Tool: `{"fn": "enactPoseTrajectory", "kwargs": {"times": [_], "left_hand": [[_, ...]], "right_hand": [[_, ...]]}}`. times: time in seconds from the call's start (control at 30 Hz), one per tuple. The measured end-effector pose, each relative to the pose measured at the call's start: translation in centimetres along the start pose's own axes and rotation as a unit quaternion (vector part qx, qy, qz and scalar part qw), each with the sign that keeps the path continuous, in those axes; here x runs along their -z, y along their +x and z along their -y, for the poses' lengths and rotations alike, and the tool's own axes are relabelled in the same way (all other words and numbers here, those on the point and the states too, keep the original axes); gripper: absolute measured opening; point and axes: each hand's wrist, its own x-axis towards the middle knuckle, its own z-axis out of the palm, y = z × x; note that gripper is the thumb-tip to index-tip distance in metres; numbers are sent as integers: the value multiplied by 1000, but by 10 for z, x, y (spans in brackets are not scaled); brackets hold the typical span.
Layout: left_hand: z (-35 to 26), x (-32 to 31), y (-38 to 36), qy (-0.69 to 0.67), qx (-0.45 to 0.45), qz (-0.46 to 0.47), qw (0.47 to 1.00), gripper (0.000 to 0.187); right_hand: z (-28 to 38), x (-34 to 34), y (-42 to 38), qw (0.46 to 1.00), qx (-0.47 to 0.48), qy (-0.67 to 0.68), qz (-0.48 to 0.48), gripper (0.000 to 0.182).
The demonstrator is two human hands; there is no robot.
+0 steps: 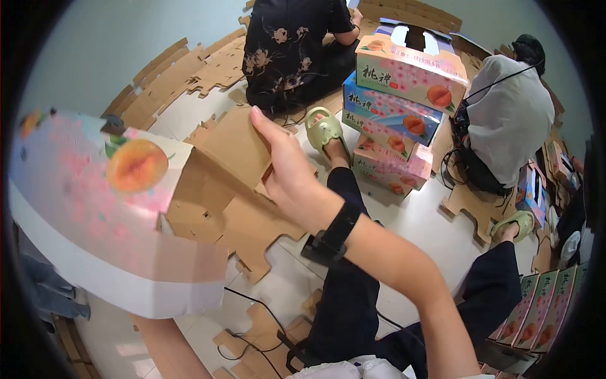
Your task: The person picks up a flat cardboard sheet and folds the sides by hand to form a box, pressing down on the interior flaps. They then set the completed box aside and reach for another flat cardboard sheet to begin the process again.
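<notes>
A partly folded peach gift box (95,189) fills the left side, tilted. Pink blossom, a large printed peach and a white edge mark its outer face, while bare brown cardboard shows inside. My right hand (290,167), with a black band on its wrist, grips a brown cardboard flap (233,142) of this box, thumb on top and fingers beneath. Only the forearm of my left arm shows, coming up under the box at the bottom. The box hides my left hand and its fingers.
Ahead stands a stack of folded gift boxes (394,110). Two people sit on the floor beyond, beside cardboard scraps (214,60). Flattened cardboard (252,227) and black cables (271,319) lie below my hands. Several upright printed boxes (536,309) stand at lower right.
</notes>
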Motion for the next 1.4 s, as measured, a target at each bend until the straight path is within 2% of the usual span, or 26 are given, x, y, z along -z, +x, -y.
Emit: {"fn": "enactPoseTrajectory", "kwargs": {"times": [0.07, 0.1, 0.13, 0.2, 0.3, 0.33, 0.4, 0.43, 0.5, 0.53, 0.57, 0.63, 0.67, 0.77, 0.83, 0.87, 0.9, 0.93, 1.0, 1.03, 1.1, 1.17, 1.23, 1.3, 1.37, 1.4], "left_hand": [[-4, 11, 54, 67, -73, -262, 960, 57], [0, 13, 83, 97, -93, -349, 927, 58], [11, 7, 117, 124, -101, -413, 897, 58], [46, -17, 165, 158, -92, -453, 873, 58], [118, -107, 191, 199, 22, -343, 918, 58], [139, -140, 184, 233, 72, -299, 923, 48], [168, -201, 154, 303, 100, -183, 930, 48], [183, -229, 135, 271, 127, -151, 942, 48], [209, -281, 93, 222, 142, -51, 963, 50], [219, -310, 71, 223, 151, -20, 963, 53], [225, -336, 53, 224, 160, 10, 961, 57], [224, -364, 19, 287, 189, 63, 937, 68], [222, -373, 8, 285, 188, 64, 938, 68], [214, -381, 1, 284, 201, 32, 937, 75], [203, -377, 3, 274, 228, 48, 933, 78], [211, -378, 4, 289, 265, 110, 913, 81], [211, -377, 3, 287, 263, 111, 914, 81], [208, -377, 2, 266, 243, 113, 926, 79], [208, -382, 7, 235, 219, 100, 942, 76], [212, -388, 10, 232, 232, 81, 941, 76], [219, -402, 24, 230, 262, 32, 937, 76], [221, -417, 42, 226, 294, -24, 928, 76], [212, -425, 60, 217, 315, -39, 923, 76], [204, -431, 78, 196, 319, -19, 927, 72], [208, -436, 99, 129, 342, -64, 929, 70], [202, -423, 116, 59, 260, -102, 958, 65]], "right_hand": [[-11, 8, 1, 999, 2, 30, -26, 35], [-16, 12, 2, 997, 4, 62, -45, 36], [-22, 21, 5, 995, 11, 84, -59, 37], [-31, 44, 11, 994, 26, 71, -83, 38], [-72, 98, 44, 981, 58, 7, -187, 51], [-91, 119, 62, 979, 60, 8, -193, 51], [-117, 153, 94, 934, 45, -256, -246, 66], [-120, 162, 95, 934, 46, -255, -247, 66], [-122, 176, 89, 846, -44, -434, -307, 78], [-118, 170, 83, 804, -22, -522, -284, 79], [-119, 170, 85, 803, -21, -523, -286, 79], [-124, 170, 88, 795, 16, -570, -206, 77], [-121, 166, 84, 795, 15, -570, -208, 77], [-95, 133, 61, 839, 33, -540, 60, 43], [-87, 125, 36, 833, 43, -511, 209, 33], [-77, 125, 16, 835, 14, -486, 258, 33], [-57, 116, -6, 834, -15, -459, 306, 33], [-40, 107, -21, 834, -15, -461, 302, 33], [-8, 92, -45, 799, -133, -502, 302, 31], [10, 87, -55, 800, -134, -504, 295, 31], [47, 85, -70, 786, -14, -531, 316, 29], [77, 93, -78, 816, 28, -512, 268, 26], [103, 114, -78, 756, 154, -598, 217, 21], [134, 137, -77, 768, 208, -591, 132, 21], [177, 149, -83, 745, 298, -595, 31, 18], [199, 157, -84, 762, 334, -555, -26, 18]]}}
